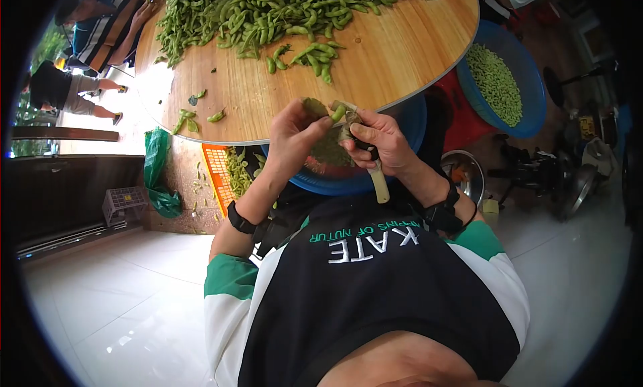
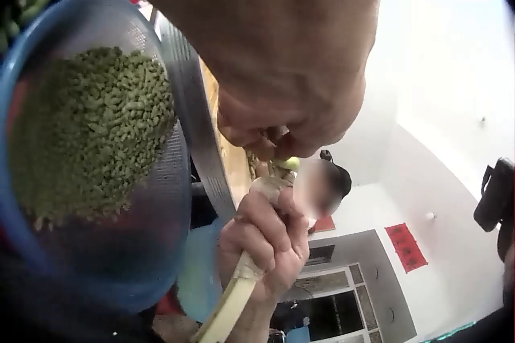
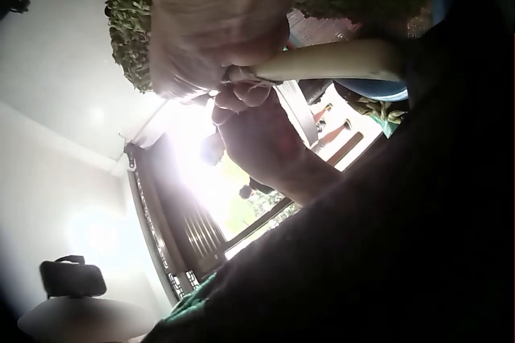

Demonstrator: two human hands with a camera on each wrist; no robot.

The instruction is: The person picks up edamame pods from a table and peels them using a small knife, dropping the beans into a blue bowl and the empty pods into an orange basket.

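Observation:
In the head view my left hand [image 1: 296, 136] pinches a green bean pod [image 1: 339, 113] between thumb and finger above the table's near edge. My right hand [image 1: 383, 142] grips a slim tool with a long cream handle [image 1: 379, 185], which sticks out below the palm; its working end is mostly hidden by fingers. Both hands meet fingertip to fingertip at the pod. Beneath them is a blue basin [image 1: 301, 185] with shelled beans [image 2: 100, 130], seen closer in the left wrist view. The cream handle [image 3: 338, 61] also crosses the right wrist view.
A large heap of pods [image 1: 254, 15] covers the far part of the round wooden table [image 1: 402, 52]. An orange basket [image 1: 216, 176] with pods stands at left. At right is another blue basin [image 1: 534, 96] of shelled beans. Other people sit or stand around.

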